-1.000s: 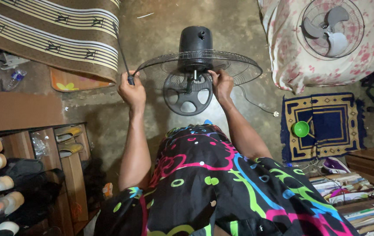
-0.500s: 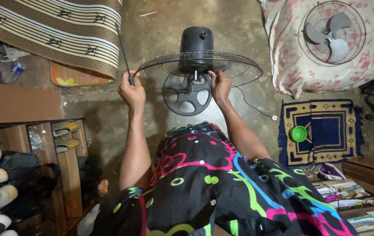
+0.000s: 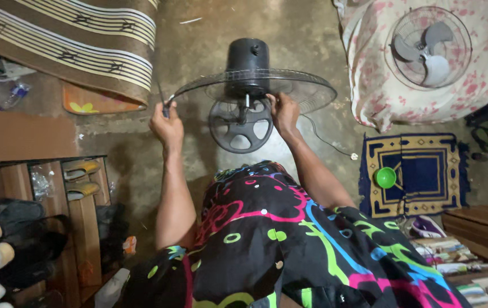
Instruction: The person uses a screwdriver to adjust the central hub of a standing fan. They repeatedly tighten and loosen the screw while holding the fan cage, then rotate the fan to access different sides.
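Fan motor (image 3: 248,57) with its rear grille (image 3: 306,88) sits on the floor (image 3: 289,34), far centre. Left hand (image 3: 167,122) grips a screwdriver (image 3: 163,101) at the rim; right hand (image 3: 283,111) pinches the hub. Front guard with blades (image 3: 429,45) already lies off, far right; the grille remains attached.

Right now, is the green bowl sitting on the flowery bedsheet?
No, the green bowl rests on the blue patterned mat, while the flowery bedsheet lies farther up with a second fan on it.
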